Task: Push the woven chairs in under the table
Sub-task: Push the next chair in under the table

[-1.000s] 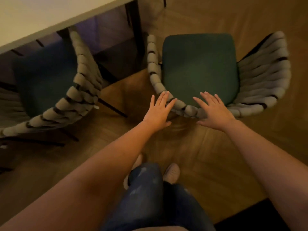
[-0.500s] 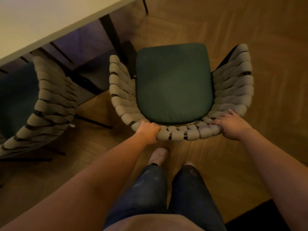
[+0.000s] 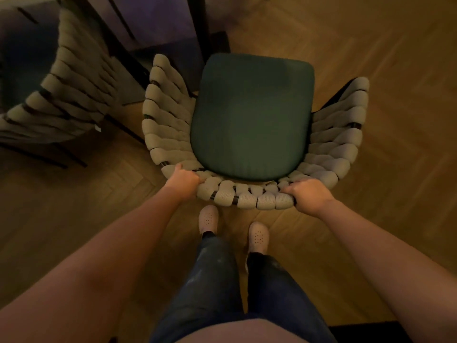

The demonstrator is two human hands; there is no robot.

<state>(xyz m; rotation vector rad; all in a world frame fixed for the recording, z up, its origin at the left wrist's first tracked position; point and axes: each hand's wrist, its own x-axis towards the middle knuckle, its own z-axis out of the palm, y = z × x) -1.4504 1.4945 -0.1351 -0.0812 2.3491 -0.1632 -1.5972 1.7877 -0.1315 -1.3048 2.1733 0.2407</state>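
Behind the woven chair (image 3: pixel 249 115), my left hand (image 3: pixel 184 180) and right hand (image 3: pixel 310 195) curl round its backrest rim (image 3: pixel 247 198). It stands out beside the table leg (image 3: pixel 199 30), not yet pushed in. Second woven chair (image 3: pixel 66 95) appears tucked under.

You stand right behind the nearer woven chair (image 3: pixel 247 198), its curved back between you and the seat cushion (image 3: pixel 249 115). Your left hand (image 3: pixel 184 180) grips the back at its left end, your right hand (image 3: pixel 309 195) at its right end. Your shoes (image 3: pixel 209 217) are on the floor (image 3: pixel 383 70) just behind the back. The second woven chair (image 3: pixel 71 95) stands to the left, apart from the first. A table leg (image 3: pixel 199 33) stands beyond the near chair's front left corner.
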